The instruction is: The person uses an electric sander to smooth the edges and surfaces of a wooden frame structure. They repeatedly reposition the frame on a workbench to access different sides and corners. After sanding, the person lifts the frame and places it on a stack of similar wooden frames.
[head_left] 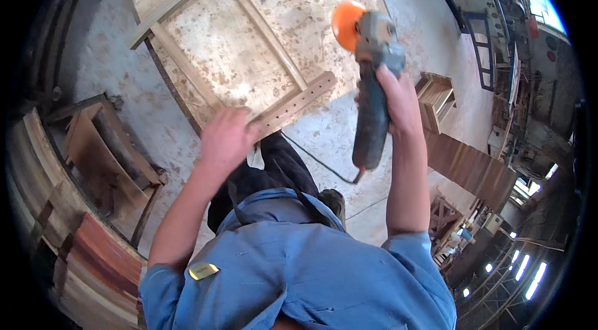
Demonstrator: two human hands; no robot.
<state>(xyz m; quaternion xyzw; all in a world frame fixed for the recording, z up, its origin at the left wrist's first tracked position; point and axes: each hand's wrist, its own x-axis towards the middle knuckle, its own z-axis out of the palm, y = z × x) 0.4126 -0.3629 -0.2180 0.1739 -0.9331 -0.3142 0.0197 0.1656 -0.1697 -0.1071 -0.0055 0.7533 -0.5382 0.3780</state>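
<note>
My right hand [398, 101] is wrapped round the dark body of an angle grinder [372, 99], raised to the right of the worktable. An orange disc [347, 25] sits at the tool's far end, its face smooth or blurred; I cannot tell whether it spins. A wooden frame [265, 31] of pale rails lies on the table, and its nearest rail [299, 103] has a row of small dark holes. My left hand [229, 137] rests at the left end of that rail, fingers bent over it. Its fingertips are partly hidden and slightly blurred.
The stained worktable [218, 75] spreads ahead of me. A black cord [317, 160] runs from the grinder's rear past my legs. Wooden furniture parts [112, 149] stand at the left, stacked boards [103, 249] nearer. A small wooden piece [436, 103] and a plank panel [467, 165] are at the right.
</note>
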